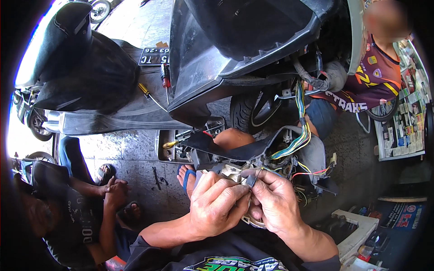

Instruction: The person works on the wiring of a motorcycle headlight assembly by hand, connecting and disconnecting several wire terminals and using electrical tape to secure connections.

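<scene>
My left hand [217, 203] and my right hand [278, 201] meet in front of my chest, fingertips nearly touching. Between the right thumb and forefinger is a small dark piece [251, 180], too small to name. The left fingers are pinched closed right beside it; whatever they grip is hidden. Just beyond my hands lies a dark plastic motor scooter cover [312, 151]. A bundle of coloured wires [299, 135] runs up from it to the scooter's front. Thin loose wires with a pale connector [333, 159] hang off its right side.
A partly dismantled scooter [199, 90] fills the far side, with two screwdrivers [165, 77] on its footboard. A tool tray [169, 156] stands on the tiled floor. One person [77, 217] sits at left; another [375, 77] is at far right, near a display case [402, 122].
</scene>
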